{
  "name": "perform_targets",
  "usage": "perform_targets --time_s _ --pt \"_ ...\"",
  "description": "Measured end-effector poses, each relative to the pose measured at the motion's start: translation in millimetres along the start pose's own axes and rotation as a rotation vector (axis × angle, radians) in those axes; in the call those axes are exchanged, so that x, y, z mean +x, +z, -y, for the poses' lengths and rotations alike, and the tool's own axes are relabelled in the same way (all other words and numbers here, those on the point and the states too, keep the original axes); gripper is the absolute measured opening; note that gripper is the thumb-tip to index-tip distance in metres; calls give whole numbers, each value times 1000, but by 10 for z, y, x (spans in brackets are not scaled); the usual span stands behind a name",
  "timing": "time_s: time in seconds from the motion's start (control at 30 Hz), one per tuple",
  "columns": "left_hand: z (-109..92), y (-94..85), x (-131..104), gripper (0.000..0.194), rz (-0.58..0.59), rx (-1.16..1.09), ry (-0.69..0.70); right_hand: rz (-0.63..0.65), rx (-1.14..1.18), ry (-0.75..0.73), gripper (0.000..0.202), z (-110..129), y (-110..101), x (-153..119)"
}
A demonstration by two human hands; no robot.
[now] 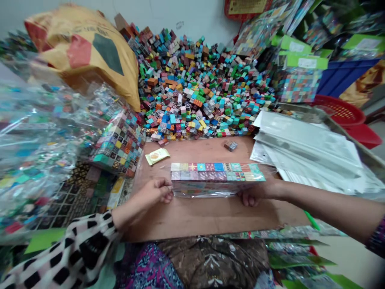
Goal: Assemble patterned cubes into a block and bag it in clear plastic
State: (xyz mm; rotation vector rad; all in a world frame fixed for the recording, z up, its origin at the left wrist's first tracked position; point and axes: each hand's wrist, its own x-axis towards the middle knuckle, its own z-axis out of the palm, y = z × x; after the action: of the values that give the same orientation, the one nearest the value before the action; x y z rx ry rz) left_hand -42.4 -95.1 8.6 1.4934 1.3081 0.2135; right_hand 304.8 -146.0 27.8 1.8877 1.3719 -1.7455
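A long block of small patterned cubes in a clear plastic bag is held over the brown board. At its left end, my left hand has its fingers curled closed on the bag's edge. My right hand grips the right end from below and behind, its fingertips curled under the block and partly hidden by it. Beyond the block on the board lie a small yellow packet and a small brown and grey cube piece.
A big heap of coloured cubes rises against the wall. Bagged cubes and a yellow sack stand at the left. At the right are flat clear bags, a red basket and a blue bin.
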Motion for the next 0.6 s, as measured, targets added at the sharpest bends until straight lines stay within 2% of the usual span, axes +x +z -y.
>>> perform_targets --time_s 0.13,0.27,0.37,0.6 --pt "-61 -1 45 19 21 -190 -174 -27 13 24 41 24 18 -29" --pt "-159 -3 74 20 3 -251 -278 34 21 52 40 28 -24 13" --pt "-240 -3 104 20 1 -251 -326 73 5 59 38 31 -58 25" --pt "-329 -2 127 15 3 -205 -379 52 -30 53 32 -33 -66 94"
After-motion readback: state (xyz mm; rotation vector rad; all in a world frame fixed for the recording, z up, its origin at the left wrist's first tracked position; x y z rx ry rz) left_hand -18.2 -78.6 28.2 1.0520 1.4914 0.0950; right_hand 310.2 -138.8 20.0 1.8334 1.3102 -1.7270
